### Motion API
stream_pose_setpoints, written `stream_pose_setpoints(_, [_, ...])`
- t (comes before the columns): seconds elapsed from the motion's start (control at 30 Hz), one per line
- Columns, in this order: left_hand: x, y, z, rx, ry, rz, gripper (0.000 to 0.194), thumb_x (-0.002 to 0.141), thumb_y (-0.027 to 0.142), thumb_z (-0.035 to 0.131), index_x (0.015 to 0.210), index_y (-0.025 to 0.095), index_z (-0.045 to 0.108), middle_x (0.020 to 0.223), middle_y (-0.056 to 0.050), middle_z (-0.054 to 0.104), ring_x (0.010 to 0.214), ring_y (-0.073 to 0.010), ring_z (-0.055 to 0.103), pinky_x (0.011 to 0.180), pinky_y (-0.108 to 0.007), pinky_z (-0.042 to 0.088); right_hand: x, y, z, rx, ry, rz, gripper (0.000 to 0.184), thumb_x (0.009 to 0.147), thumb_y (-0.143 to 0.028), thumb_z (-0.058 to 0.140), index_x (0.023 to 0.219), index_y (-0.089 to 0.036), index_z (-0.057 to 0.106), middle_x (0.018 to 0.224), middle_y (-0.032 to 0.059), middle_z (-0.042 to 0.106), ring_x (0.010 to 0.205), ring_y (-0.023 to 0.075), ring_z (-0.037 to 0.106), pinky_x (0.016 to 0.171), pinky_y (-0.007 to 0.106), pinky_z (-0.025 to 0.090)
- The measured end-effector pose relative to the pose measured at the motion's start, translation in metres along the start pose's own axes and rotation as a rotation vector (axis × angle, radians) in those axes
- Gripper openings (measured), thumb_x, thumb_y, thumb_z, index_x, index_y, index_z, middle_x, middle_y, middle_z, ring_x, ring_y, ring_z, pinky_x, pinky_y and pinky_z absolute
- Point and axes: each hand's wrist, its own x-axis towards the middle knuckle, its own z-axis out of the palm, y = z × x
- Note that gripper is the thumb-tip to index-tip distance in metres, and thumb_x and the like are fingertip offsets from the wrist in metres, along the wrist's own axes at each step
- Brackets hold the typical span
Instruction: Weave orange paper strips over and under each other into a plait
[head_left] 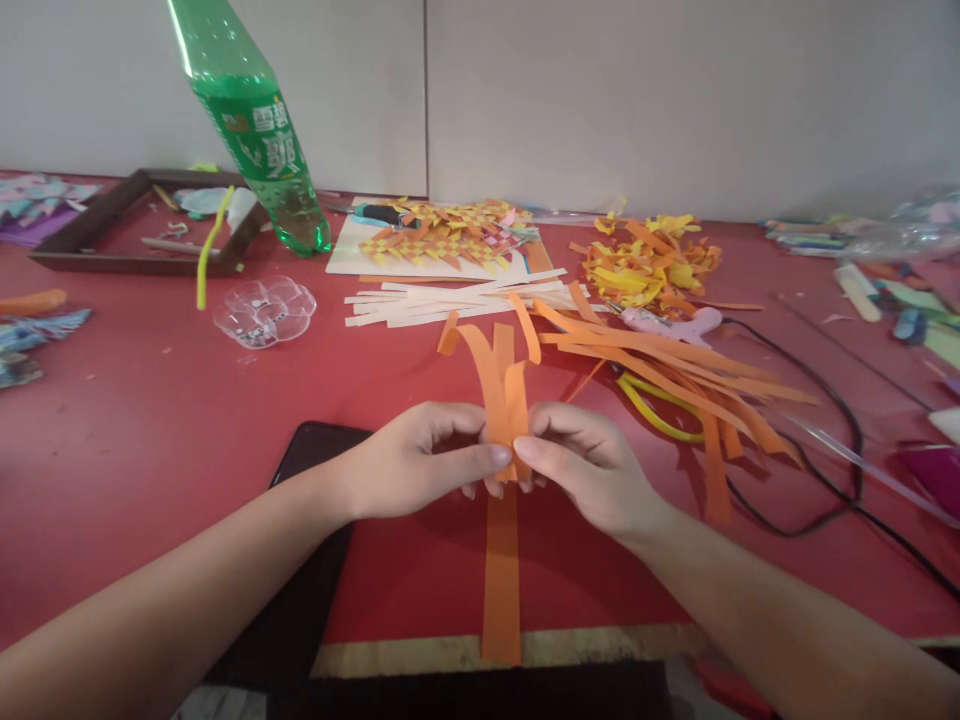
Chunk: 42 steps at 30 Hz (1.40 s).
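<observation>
Between my two hands, above the front of the red table, are orange paper strips [496, 390]. My left hand [431, 460] pinches them with the thumb in front and the fingers behind. From the other side my right hand [585, 460] pinches the same strips, its thumb tip close to the left one. Several strip ends fan upward and curl, and one long end hangs down past the table edge. Beyond my right hand lies a loose pile of orange strips [675, 375]. White paper strips [450, 303] lie farther back.
A green bottle [255, 140] stands back left beside a dark wooden frame [135, 262]. A clear flower-shaped dish [266, 312] sits nearer. A dark phone-like slab [300, 560] lies under my left arm. On the right are a pink glue gun [675, 322], its black cord [855, 430] and yellow-handled scissors [652, 405].
</observation>
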Motion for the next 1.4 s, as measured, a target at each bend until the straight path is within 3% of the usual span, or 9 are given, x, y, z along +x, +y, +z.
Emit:
stream_pose_setpoints(0.17, [-0.0001, 0.0015, 0.0006, 0.028, -0.042, 0.018, 0.018, 0.095, 0.026, 0.057, 0.088, 0.013, 0.067, 0.078, -0.001, 0.066, 0.07, -0.0092, 0.058, 0.068, -0.021, 0.048, -0.0021, 0.0008, -0.0019, -0.001, -0.008, 0.044, 0.027, 0.092, -0.032, 0.063, 0.07, -0.018, 0.06, 0.062, 0.0016, 0.067, 0.054, 0.011, 0.058, 0.051, 0.024, 0.044])
stream_pose_setpoints(0.33, [0.0001, 0.0004, 0.0002, 0.045, 0.054, 0.018, 0.018, 0.093, 0.029, 0.059, 0.087, 0.013, 0.064, 0.08, -0.002, 0.065, 0.067, -0.0102, 0.057, 0.063, -0.022, 0.048, -0.0028, 0.0013, -0.0035, -0.094, 0.054, 0.07, 0.03, 0.088, -0.037, 0.067, 0.067, -0.018, 0.059, 0.058, 0.0, 0.061, 0.052, 0.0107, 0.054, 0.05, 0.025, 0.042])
stream_pose_setpoints(0.47, [-0.0003, 0.0002, 0.0004, 0.083, 0.066, 0.028, 0.02, 0.093, 0.031, 0.059, 0.089, 0.013, 0.064, 0.08, -0.002, 0.063, 0.067, -0.0103, 0.056, 0.063, -0.023, 0.048, -0.0031, 0.0027, -0.0043, -0.099, 0.021, 0.046, 0.026, 0.088, -0.035, 0.067, 0.07, -0.017, 0.06, 0.06, 0.0003, 0.06, 0.053, 0.011, 0.054, 0.05, 0.025, 0.043])
stream_pose_setpoints(0.7, [-0.0007, 0.0001, 0.0005, 0.047, 0.086, 0.042, 0.019, 0.093, 0.032, 0.059, 0.092, 0.014, 0.065, 0.081, -0.002, 0.065, 0.067, -0.0097, 0.056, 0.061, -0.02, 0.047, -0.0016, 0.002, -0.0016, -0.102, 0.084, -0.012, 0.027, 0.088, -0.035, 0.067, 0.068, -0.018, 0.057, 0.058, -0.0005, 0.06, 0.051, 0.0102, 0.052, 0.048, 0.024, 0.041])
stream_pose_setpoints(0.9, [-0.0006, 0.0018, 0.0001, 0.004, 0.044, 0.046, 0.019, 0.094, 0.028, 0.059, 0.082, 0.014, 0.064, 0.078, -0.002, 0.067, 0.069, -0.0099, 0.059, 0.066, -0.021, 0.048, 0.0012, -0.0012, 0.0001, -0.08, 0.099, -0.025, 0.025, 0.087, -0.035, 0.068, 0.07, -0.019, 0.06, 0.06, -0.001, 0.06, 0.051, 0.0096, 0.052, 0.047, 0.023, 0.044])
stream_pose_setpoints(1.13, [0.0, 0.0022, 0.0002, 0.001, 0.027, 0.079, 0.015, 0.094, 0.023, 0.058, 0.084, 0.013, 0.064, 0.078, -0.002, 0.067, 0.07, -0.0093, 0.059, 0.066, -0.021, 0.049, -0.002, 0.0018, -0.0029, -0.051, 0.041, 0.022, 0.025, 0.087, -0.034, 0.07, 0.07, -0.018, 0.062, 0.06, 0.0003, 0.064, 0.053, 0.0097, 0.056, 0.049, 0.023, 0.045])
stream_pose_setpoints(1.4, [-0.0005, 0.0017, 0.0002, -0.011, 0.028, 0.122, 0.016, 0.094, 0.026, 0.06, 0.086, 0.014, 0.066, 0.078, -0.001, 0.066, 0.071, -0.0089, 0.059, 0.067, -0.019, 0.048, -0.0015, 0.0012, -0.0016, -0.068, 0.065, -0.027, 0.022, 0.087, -0.032, 0.068, 0.071, -0.018, 0.062, 0.06, -0.0001, 0.063, 0.052, 0.0098, 0.055, 0.047, 0.022, 0.044])
